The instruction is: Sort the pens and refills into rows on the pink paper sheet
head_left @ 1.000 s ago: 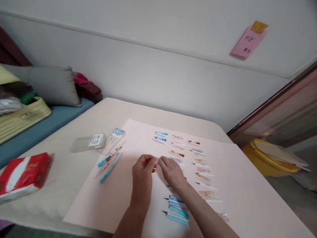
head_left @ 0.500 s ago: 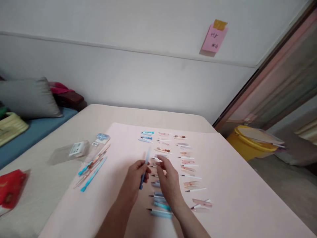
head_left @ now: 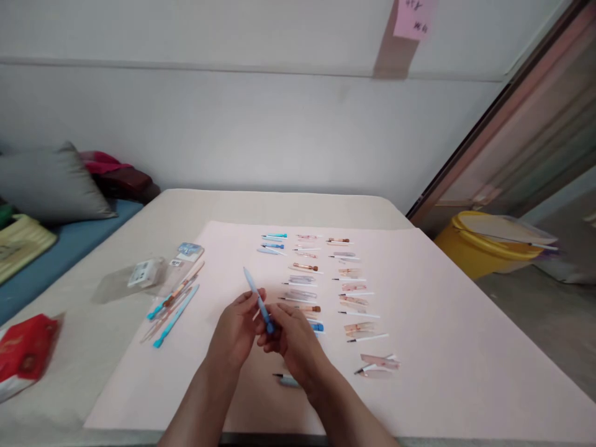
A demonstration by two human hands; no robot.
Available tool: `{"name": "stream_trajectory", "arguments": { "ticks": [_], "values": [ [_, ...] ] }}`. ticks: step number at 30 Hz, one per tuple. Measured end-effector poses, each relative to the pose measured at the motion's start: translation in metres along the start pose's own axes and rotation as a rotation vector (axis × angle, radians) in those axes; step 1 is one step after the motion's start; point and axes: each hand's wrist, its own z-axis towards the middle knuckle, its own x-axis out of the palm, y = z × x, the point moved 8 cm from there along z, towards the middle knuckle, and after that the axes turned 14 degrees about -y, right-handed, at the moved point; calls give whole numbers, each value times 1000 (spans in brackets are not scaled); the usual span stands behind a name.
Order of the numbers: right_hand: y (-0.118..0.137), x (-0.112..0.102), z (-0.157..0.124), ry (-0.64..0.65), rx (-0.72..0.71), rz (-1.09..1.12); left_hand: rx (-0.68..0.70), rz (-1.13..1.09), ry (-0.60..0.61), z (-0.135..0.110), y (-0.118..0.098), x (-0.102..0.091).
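Observation:
My left hand (head_left: 237, 329) and my right hand (head_left: 291, 338) meet over a pale pink sheet (head_left: 419, 347) on the table. Both pinch a slim blue pen (head_left: 257, 298) whose light tip points up and to the left. Just beyond my hands lie rows of several small pen parts (head_left: 321, 279), blue ones to the left and pink or brown ones to the right. One blue piece (head_left: 286, 379) shows below my right wrist.
A bundle of blue and orange pens (head_left: 174, 301) and a clear plastic case (head_left: 135, 276) lie left of the sheet. A red tissue pack (head_left: 23, 351) sits at the table's left edge. A yellow bucket (head_left: 479, 245) stands on the floor to the right.
The blue pen has tilted from pointing up-right to up-left, and my right hand has closed in on its lower end. The view has shifted slightly downward.

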Motion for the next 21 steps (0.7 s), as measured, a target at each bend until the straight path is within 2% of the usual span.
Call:
{"name": "stream_trajectory", "arguments": {
  "ticks": [2, 3, 4, 8, 11, 17, 19, 21],
  "values": [
    [1, 2, 0, 40, 36, 40, -46, 79, 157, -10, 9, 14],
    [0, 3, 1, 44, 48, 59, -48, 91, 192, -14, 11, 18],
    [0, 3, 1, 44, 57, 73, -38, 78, 186, -16, 10, 19],
    [-4, 7, -3, 93, 94, 97, 45, -95, 5, -12, -7, 8],
    [-6, 10, -8, 127, 91, 74, 89, -123, 4, -8, -17, 3],
    [4, 7, -10, 60, -134, -124, 89, -132, -39, -2, -17, -7],
    [3, 10, -11, 96, -86, -113, 76, -125, -44, -3, -16, -7],
    [-3, 16, -13, 187, 55, -62, 41, -89, 14, -6, -14, -2]
  ]
}}
